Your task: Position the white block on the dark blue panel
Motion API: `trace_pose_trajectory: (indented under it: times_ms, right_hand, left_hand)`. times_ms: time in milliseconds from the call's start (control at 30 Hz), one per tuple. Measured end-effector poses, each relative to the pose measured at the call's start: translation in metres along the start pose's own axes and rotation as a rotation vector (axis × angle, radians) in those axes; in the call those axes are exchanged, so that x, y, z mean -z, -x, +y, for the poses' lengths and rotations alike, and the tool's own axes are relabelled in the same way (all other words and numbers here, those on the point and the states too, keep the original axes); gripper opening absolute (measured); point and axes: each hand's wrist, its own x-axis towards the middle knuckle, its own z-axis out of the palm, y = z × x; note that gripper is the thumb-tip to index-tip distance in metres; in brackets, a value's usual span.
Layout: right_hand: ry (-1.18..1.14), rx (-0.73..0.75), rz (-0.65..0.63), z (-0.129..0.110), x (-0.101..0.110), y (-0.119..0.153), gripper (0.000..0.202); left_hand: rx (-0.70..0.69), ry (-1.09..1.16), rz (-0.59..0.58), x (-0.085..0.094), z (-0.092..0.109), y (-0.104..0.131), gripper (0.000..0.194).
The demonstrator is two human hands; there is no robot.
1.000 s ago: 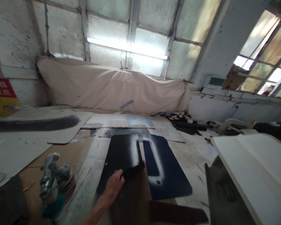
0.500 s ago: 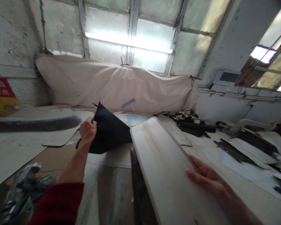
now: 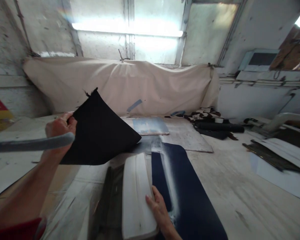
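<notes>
Left hand [image 3: 60, 128]: raised, fingers pinched on the edge of the black sheet [image 3: 100, 133], which hangs clear of the table [image 3: 227, 186].
Right hand [image 3: 158, 208]: fingers laid flat on the white board [image 3: 136, 196], at its right edge.
White board: lying on the table, just beside the dark blue sheet [image 3: 190, 203].
Hose [image 3: 27, 145]: grey, crossing in front of the left hand.

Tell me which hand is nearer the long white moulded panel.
Right. The right hand rests on the long white moulded panel; the left hand is raised apart, gripping a black sheet.
</notes>
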Motion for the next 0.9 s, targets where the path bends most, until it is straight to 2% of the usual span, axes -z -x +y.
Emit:
trace_pose_trajectory:
  times_ms: [133, 300, 533, 700, 900]
  right_hand:
    - [-0.090, 0.024, -0.017, -0.010, 0.019, -0.021, 0.038]
    - [-0.033, 0.014, 0.077, -0.005, 0.043, -0.041, 0.036]
    - [0.247, 0.042, 0.156, 0.000, 0.054, -0.038, 0.028]
    - [0.323, 0.047, 0.143, -0.003, 0.061, -0.041, 0.026]
    - [0.462, 0.060, 0.142, 0.007, 0.075, -0.048, 0.032]
  left_hand:
    - [0.004, -0.014, -0.011, -0.002, 0.001, 0.005, 0.044]
    - [0.008, -0.019, -0.048, -0.002, 0.006, 0.010, 0.043]
    - [0.038, -0.015, -0.070, -0.001, 0.016, 0.017, 0.041]
    - [0.034, 0.007, -0.077, -0.001, 0.015, 0.021, 0.040]
    - [0.054, -0.028, -0.137, -0.003, 0.015, 0.027, 0.041]
